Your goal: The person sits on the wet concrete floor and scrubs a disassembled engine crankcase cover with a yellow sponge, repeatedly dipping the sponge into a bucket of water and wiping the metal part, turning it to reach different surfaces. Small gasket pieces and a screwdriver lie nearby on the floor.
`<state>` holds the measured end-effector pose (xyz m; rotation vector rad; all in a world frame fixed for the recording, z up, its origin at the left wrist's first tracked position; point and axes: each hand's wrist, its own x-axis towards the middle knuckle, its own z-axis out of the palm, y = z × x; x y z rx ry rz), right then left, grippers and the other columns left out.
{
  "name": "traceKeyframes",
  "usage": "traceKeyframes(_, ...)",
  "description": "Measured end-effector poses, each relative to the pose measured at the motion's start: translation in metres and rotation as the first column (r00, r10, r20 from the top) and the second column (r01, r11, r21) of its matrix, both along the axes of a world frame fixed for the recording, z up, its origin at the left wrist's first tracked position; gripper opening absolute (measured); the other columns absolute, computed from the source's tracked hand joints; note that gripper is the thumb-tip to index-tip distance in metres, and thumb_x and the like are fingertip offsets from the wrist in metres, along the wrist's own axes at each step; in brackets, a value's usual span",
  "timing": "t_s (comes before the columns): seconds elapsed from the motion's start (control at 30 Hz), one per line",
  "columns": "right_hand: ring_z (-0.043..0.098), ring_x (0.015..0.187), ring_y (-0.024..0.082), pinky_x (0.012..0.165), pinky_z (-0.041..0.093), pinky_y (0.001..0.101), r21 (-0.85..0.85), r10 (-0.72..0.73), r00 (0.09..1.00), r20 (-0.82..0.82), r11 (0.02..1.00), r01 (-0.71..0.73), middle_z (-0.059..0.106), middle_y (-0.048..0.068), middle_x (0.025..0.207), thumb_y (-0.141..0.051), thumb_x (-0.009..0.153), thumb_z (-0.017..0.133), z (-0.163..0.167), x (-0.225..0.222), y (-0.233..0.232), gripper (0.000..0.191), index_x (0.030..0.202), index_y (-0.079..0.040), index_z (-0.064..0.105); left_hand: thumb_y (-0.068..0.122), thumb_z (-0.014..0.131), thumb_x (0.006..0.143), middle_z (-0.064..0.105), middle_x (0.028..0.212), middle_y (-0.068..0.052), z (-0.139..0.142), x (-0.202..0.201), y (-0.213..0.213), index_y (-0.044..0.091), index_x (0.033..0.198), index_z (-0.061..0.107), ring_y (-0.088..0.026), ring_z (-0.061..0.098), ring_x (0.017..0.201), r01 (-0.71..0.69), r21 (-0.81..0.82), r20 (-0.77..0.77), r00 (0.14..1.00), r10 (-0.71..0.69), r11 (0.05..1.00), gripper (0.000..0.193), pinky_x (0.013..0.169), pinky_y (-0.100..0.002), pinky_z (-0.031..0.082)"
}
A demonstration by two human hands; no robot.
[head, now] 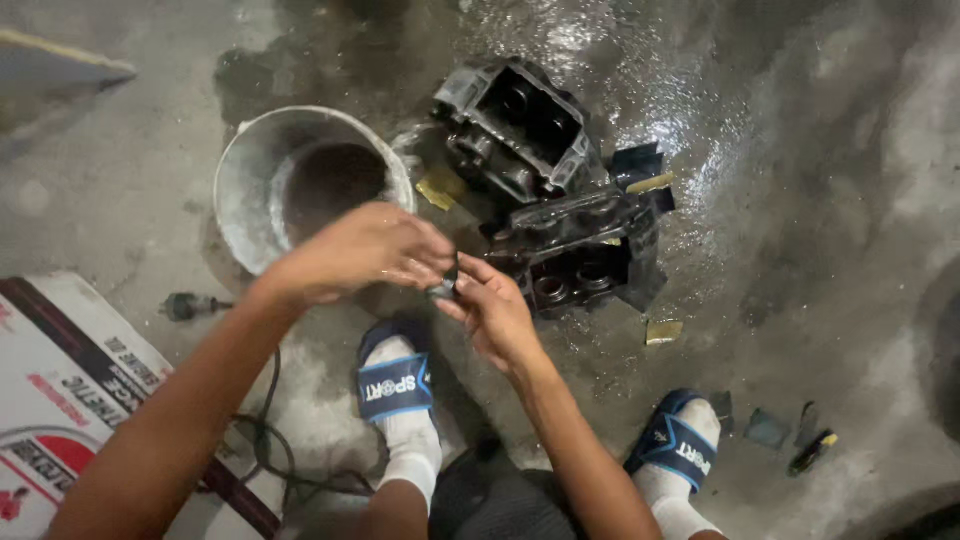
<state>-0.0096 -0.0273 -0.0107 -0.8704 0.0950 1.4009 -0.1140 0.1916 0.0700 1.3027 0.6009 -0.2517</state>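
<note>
Person's knees and two feet in white socks and blue strapped sandals (395,385) at the lower edge of the concrete floor (830,300), seen from above. Between and just above the feet, the left hand (365,250) and the right hand (495,310) meet over a small dark part (445,288); the fingers of both hands are curled narrowly about it, pinching it from either side, though its shape is too small and shaded to tell. Just beyond the hands, toward the top of the floor, stands a round metal bucket (245,185) holding dark liquid; to its right lie two dark, greasy engine castings (515,125), one with its open cavity upward and the second (585,255) tilted beside it, the two touching or nearly so. The floor about them is wet and glistening. Judged from this, the small part is in hand for cleaning or fitting, while both castings lie apart and unassembled, so most of the work appears to remain. At the left edge lies a printed cardboard box (60,390), with a black cable (270,440) coiled beside it and a small dark fitting (185,305) near the bucket. Small scraps (662,332) and a few dark tools (810,450) lie toward the lower right. Open room for moving is widest along the right edge and upper left corner; the space between bucket, castings and feet is tight
</note>
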Motion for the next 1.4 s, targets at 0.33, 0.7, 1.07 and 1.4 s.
traceKeyframes(0.33,0.069,0.096,0.012,0.084,0.059,0.0308,-0.101,-0.046,0.994,0.101,0.993,0.056,0.071,0.002,0.111,0.002,0.097,0.068,0.020,0.005,0.003,0.035,0.131,-0.002,0.059,0.030,0.053,0.103,0.074,0.101,-0.023,0.010,0.023,-0.016,-0.005,0.107,0.073,-0.031,0.071,0.092,0.193,0.587,-0.012,0.973,-0.230,0.786,0.041,0.083,-0.041,0.054)
traceKeyframes(0.7,0.060,0.075,0.004,0.068,0.050,0.0208,-0.282,0.144,0.538,0.830,0.941,0.184,0.073,-0.001,0.088,-0.006,0.081,0.088,0.032,0.050,-0.006,0.029,0.107,0.002,0.079,0.025,0.065,0.093,0.076,0.109,-0.013,-0.016,0.027,-0.055,0.004,0.123,0.068,-0.018,0.073,0.088,-0.323,0.374,0.323,0.924,0.205,0.869,0.036,0.080,-0.032,0.058)
traceKeyframes(1.07,0.068,0.101,0.013,0.087,0.060,0.0319,-0.022,-0.020,0.867,0.497,0.999,0.036,0.071,0.000,0.115,0.004,0.080,0.075,0.066,0.082,-0.056,0.051,0.128,-0.005,0.062,0.021,0.073,0.091,0.075,0.081,-0.011,-0.032,0.079,-0.092,0.001,0.107,0.077,-0.011,0.067,0.072,-0.245,0.378,0.328,0.937,0.119,0.893,0.025,0.067,-0.031,0.055)
traceKeyframes(1.4,0.060,0.069,0.017,0.063,0.048,0.0306,-0.250,0.155,0.227,0.961,0.837,0.487,0.067,0.005,0.082,-0.009,0.088,0.077,0.018,0.082,-0.088,0.021,0.108,-0.002,0.077,0.018,0.065,0.101,0.072,0.098,-0.008,-0.044,0.096,-0.128,0.005,0.116,0.076,-0.018,0.064,0.077,-0.553,0.320,0.385,0.818,0.427,0.769,0.023,0.071,-0.032,0.052)
